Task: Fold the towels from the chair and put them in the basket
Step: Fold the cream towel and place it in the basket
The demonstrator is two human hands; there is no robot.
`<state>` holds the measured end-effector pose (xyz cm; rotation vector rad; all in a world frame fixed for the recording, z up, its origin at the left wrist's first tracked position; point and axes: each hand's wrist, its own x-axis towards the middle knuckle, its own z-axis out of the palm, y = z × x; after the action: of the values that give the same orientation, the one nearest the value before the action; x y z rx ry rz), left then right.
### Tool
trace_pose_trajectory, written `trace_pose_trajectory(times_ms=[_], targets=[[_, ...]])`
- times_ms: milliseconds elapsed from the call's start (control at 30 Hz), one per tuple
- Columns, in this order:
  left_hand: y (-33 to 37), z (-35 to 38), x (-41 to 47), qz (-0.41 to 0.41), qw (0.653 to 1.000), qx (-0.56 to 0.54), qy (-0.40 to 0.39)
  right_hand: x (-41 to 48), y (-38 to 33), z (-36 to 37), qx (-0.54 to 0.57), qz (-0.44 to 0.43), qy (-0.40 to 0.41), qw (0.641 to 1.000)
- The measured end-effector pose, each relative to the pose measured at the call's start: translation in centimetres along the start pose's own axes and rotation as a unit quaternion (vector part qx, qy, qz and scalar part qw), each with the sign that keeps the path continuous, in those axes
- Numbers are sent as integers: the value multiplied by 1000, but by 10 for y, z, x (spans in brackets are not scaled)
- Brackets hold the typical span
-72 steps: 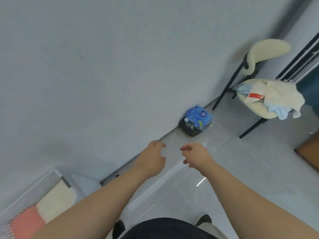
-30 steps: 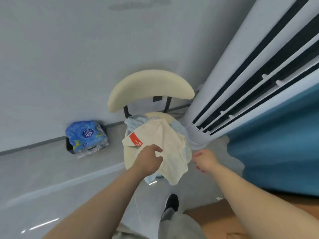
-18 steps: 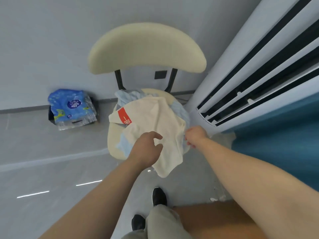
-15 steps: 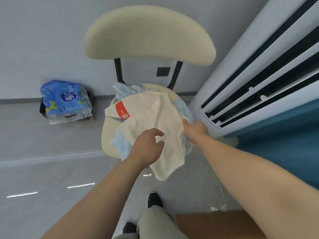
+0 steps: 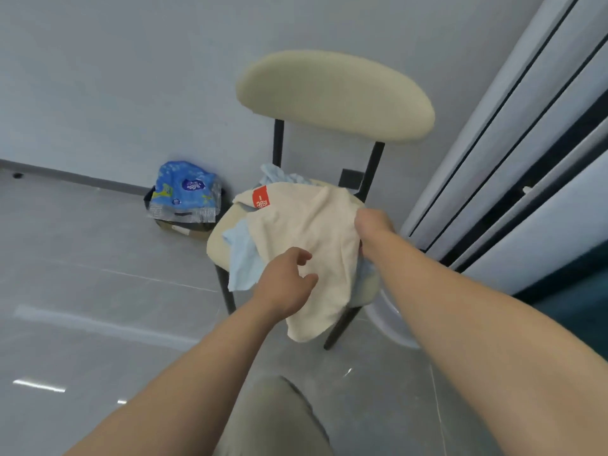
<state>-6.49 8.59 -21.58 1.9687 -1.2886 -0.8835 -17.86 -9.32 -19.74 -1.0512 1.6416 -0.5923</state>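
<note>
A cream towel [image 5: 306, 238] with a red tag lies crumpled on the seat of a cream chair [image 5: 332, 93] with black legs and hangs over its front edge. Under it lies a light blue towel [image 5: 241, 258], showing at the left and at the back. My right hand [image 5: 373, 225] grips the cream towel's right edge; its fingers are hidden behind the hand. My left hand [image 5: 286, 287] hovers over the towel's front part with loosely curled fingers and holds nothing. The basket is out of view.
A blue plastic-wrapped pack [image 5: 184, 192] sits on a dark box against the grey wall, left of the chair. A tall white standing unit [image 5: 500, 153] rises close on the right, with something teal [image 5: 579, 311] below it. My trouser leg [image 5: 276, 422] is at the bottom.
I have walked from the basket over to the chair. My right hand has reached the cream towel's right edge and taken hold of it; my left hand stays just above the towel.
</note>
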Motion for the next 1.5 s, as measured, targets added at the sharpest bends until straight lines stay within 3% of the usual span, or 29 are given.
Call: trace_pose_trajectory(times_ms=[133, 267, 433, 567, 833, 967, 1067, 1167, 1267, 1400, 1500], targets=[[32, -13, -42, 11, 999, 13, 30, -84, -40, -6, 152, -89, -129, 976], [67, -49, -72, 30, 992, 16, 120, -163, -89, -8, 225, -193, -252, 921], [97, -103, -121, 63, 964, -21, 258, -269, -139, -16, 258, -303, -361, 843], [108, -139, -161, 84, 938, -57, 333, -335, -147, -22, 236, -365, -402, 806], [61, -170, -219, -6, 928, 7, 372, -385, -111, 13, 117, -440, -372, 809], [-3, -171, -226, -90, 936, 35, 339, -379, -71, 42, -26, -463, -352, 813], [-47, -171, -220, -137, 945, 62, 289, -364, -44, 73, -169, -501, -325, 784], [-95, -169, -214, -196, 952, 89, 219, -342, -22, 105, -278, -546, -239, 753], [-136, -166, -211, -193, 954, 143, 178, -313, 5, 143, -362, -566, -142, 727], [-176, -163, -213, -196, 946, 199, 167, -285, 29, 175, -380, -560, -63, 734], [-208, -168, -212, -214, 945, 157, 189, -264, 38, 193, -329, -545, -52, 770]])
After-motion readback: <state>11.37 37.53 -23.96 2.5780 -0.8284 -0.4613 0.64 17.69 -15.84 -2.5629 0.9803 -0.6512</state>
